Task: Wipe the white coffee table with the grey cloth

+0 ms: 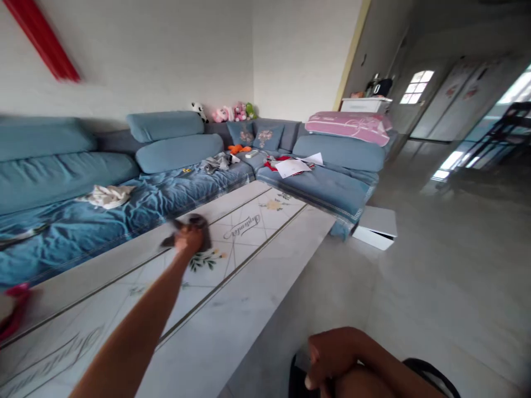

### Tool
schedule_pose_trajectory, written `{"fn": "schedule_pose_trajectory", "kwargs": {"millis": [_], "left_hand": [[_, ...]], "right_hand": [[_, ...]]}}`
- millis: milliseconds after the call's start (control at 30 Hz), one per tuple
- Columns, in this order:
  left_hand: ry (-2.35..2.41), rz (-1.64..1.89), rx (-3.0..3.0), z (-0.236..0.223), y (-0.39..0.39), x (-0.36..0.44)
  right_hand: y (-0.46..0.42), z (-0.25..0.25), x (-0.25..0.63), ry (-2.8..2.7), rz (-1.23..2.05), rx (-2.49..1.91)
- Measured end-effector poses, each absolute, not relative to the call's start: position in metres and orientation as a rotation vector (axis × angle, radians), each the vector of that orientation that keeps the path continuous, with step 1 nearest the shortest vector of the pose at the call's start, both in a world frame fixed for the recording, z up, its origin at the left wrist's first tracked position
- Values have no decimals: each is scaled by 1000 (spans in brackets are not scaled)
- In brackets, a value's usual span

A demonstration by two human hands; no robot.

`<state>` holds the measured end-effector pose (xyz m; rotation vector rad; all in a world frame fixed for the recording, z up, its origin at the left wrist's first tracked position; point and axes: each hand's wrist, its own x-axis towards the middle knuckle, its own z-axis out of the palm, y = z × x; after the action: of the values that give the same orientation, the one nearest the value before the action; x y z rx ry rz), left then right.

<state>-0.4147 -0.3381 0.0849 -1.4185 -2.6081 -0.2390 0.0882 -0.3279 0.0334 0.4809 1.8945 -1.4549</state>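
Note:
My left hand reaches far out over the white patterned coffee table and presses a dark grey cloth against its top. The fingers are closed over the cloth, which is blurred by motion. My right hand rests low at the bottom of the view, fingers curled in against my knee, with nothing visible in it.
A blue corner sofa wraps the table's far side, strewn with a white rag, papers, soft toys and a pink blanket. A white box lies on the tiled floor. A pink object sits at the table's left end.

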Motion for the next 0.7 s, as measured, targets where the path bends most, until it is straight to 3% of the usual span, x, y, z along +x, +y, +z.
{"fn": "schedule_pose_trajectory", "kwargs": {"millis": [167, 300, 433, 600, 700], "left_hand": [[-2372, -358, -1959, 42, -297, -247], [-2058, -493, -2373, 17, -323, -167], [-1944, -549, -2471, -4, -428, -201], [-2099, -309, -2223, -9, -640, -289], [-2168, -179, -2077, -5, -725, -303]], "right_hand": [[-326, 34, 69, 1959, -1376, 393], [-333, 50, 49, 1994, -1323, 353], [-338, 56, 37, 2030, -1324, 319], [-335, 59, 42, 2021, -1415, 244], [-333, 62, 44, 2011, -1432, 222]]}}
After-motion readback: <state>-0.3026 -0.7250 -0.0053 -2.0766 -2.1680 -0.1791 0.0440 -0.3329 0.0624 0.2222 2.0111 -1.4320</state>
